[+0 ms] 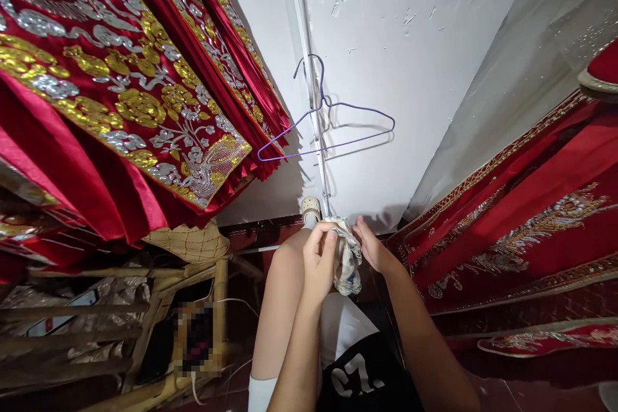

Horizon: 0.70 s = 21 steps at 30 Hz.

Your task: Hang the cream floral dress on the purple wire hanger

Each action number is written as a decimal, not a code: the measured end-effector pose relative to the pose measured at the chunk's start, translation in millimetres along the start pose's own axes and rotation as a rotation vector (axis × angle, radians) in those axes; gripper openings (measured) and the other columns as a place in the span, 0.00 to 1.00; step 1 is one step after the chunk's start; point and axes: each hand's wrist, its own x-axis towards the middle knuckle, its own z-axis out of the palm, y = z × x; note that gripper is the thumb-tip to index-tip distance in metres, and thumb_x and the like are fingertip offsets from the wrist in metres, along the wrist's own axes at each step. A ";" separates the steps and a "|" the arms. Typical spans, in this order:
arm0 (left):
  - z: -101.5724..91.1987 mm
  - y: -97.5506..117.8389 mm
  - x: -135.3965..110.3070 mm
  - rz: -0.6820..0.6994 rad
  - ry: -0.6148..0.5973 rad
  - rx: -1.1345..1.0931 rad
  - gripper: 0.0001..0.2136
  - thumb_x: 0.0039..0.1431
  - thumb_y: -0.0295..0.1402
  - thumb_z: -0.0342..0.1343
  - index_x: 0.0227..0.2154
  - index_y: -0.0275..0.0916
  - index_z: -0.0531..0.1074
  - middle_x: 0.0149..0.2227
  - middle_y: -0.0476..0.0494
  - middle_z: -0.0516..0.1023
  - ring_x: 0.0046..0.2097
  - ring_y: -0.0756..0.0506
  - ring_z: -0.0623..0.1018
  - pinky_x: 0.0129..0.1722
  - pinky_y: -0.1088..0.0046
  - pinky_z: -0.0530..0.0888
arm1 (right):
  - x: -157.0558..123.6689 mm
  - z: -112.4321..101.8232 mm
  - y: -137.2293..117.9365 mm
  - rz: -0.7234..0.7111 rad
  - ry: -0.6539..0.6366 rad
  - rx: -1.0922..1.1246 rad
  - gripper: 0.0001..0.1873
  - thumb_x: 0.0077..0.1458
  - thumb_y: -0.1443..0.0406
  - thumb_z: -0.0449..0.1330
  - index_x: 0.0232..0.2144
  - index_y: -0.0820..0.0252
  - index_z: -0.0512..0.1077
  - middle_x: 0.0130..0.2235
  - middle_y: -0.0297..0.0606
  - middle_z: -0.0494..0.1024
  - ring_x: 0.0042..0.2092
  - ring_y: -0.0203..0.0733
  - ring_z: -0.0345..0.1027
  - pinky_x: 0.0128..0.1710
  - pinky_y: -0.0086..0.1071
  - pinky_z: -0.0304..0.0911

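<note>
A small bunched piece of pale cloth (348, 270) with a green, blue and yellowish print hangs in folds between my hands, above my lap. My left hand (321, 251) is closed on its upper left edge, the thumb pressed against the curled fingers. On the other side, my right hand (374, 248) has its fingertips at the cloth's right edge, and some of those fingers are hidden behind it. A purple wire hanger (360, 140) hangs bare in front of me, hooked on a white upright rail (302, 19) against the wall.
Red garments (140, 103) with gold and silver embroidery hang at left. More red beaded garments (521, 238) and sheer white fabric (555, 32) hang at right. A bamboo rack (219, 309) stands low at left, with a phone (62, 312), a blurred-out device and white cables.
</note>
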 end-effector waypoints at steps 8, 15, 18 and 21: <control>-36.1 -8.9 58.3 0.218 -0.188 0.192 0.20 0.64 0.47 0.60 0.53 0.44 0.71 0.52 0.40 0.73 0.57 0.40 0.73 0.59 0.62 0.68 | 27.0 -10.7 -100.2 -0.226 -0.150 -0.503 0.07 0.50 0.63 0.67 0.28 0.63 0.77 0.25 0.31 0.74 0.28 0.37 0.65 0.29 0.31 0.60; -69.8 -24.6 62.8 -0.280 -0.748 0.451 0.22 0.60 0.54 0.58 0.28 0.37 0.67 0.27 0.51 0.67 0.32 0.48 0.68 0.34 0.72 0.67 | 112.6 -24.4 -134.4 -0.549 0.081 -0.578 0.14 0.52 0.67 0.60 0.42 0.62 0.78 0.44 0.42 0.81 0.47 0.47 0.75 0.52 0.41 0.68; -83.0 -6.2 67.7 -0.159 -0.739 0.655 0.20 0.65 0.52 0.53 0.28 0.38 0.66 0.28 0.50 0.69 0.32 0.47 0.69 0.34 0.72 0.67 | 138.4 -35.7 -115.7 -0.397 0.152 -0.800 0.10 0.57 0.65 0.58 0.38 0.63 0.78 0.41 0.44 0.82 0.46 0.50 0.75 0.53 0.44 0.67; -103.7 10.5 83.1 -0.089 -0.759 0.954 0.19 0.69 0.50 0.47 0.32 0.39 0.69 0.29 0.47 0.75 0.32 0.44 0.74 0.36 0.70 0.69 | 140.3 -56.6 -105.2 -0.293 0.247 -0.877 0.08 0.55 0.63 0.59 0.27 0.61 0.74 0.28 0.39 0.78 0.34 0.47 0.73 0.40 0.38 0.69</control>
